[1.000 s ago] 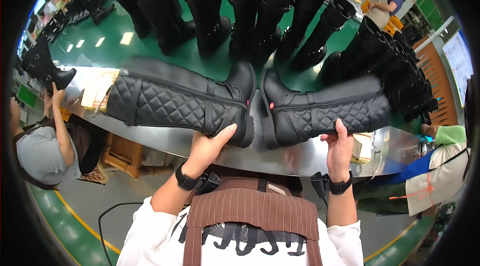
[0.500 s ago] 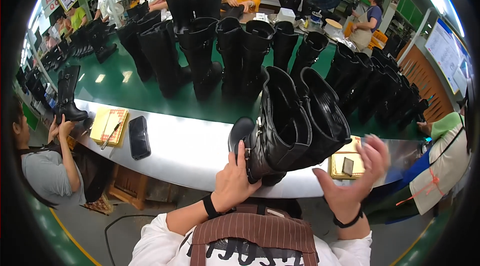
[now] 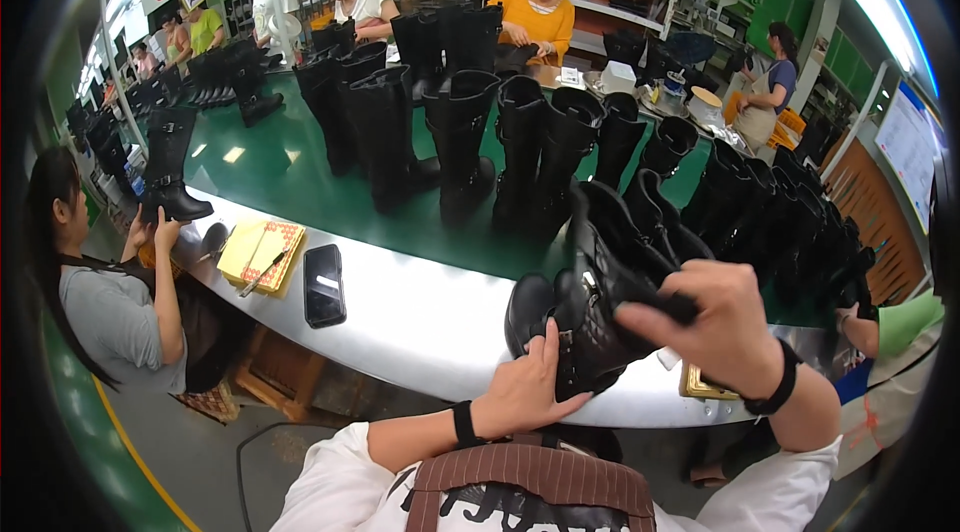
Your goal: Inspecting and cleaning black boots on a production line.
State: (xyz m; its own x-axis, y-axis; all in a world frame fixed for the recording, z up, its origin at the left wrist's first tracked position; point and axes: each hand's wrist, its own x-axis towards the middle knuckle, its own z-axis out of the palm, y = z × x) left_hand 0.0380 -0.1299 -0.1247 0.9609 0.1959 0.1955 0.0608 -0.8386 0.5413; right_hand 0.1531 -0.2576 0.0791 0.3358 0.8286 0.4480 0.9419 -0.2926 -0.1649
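A pair of black tall boots (image 3: 610,302) stands at the near rim of the pale surface (image 3: 420,317), at about 5 o'clock in the view, with the surface edge curving just below the soles. The toes point toward 9 o'clock and the shafts rise toward 1 o'clock, leaning slightly that way. The left hand (image 3: 525,392) presses flat against the quilted side near the heel and buckle, fingers spread, not closed around anything. The right hand (image 3: 725,327) has its grip closed on the shaft top, pinching the black edge. At 9 o'clock of the boots the pale strip lies bare up to a black phone (image 3: 324,284) and a yellow notebook (image 3: 262,252). Beyond, toward 12 o'clock, rows of black boots (image 3: 480,137) stand upright on the green belt (image 3: 270,167).
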